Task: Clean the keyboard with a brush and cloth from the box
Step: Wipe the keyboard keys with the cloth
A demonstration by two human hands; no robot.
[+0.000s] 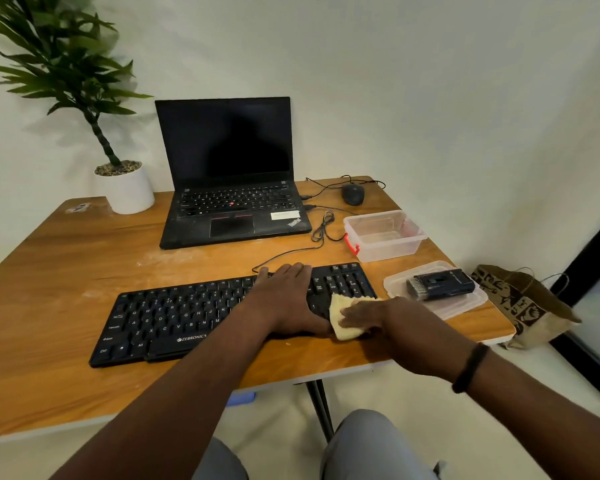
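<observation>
Left hand [286, 299] lies flat, fingers straight; right hand [364, 318] presses palm down.

The black keyboard [201, 317] lies flat on the table near me, angled so its left end sits nearer than its right, white legends facing up, its cable running off the far edge. My pale yellow cloth [343, 318] is folded into a pad and rests on the keyboard's near right corner. The clear plastic box [383, 235] stands open and upright beyond the keyboard's right end, a red latch on its left side. Its lid [440, 299] lies flat to the right of the keyboard, and the dark brush [440, 284] lies on it, bristles pointing left.
</observation>
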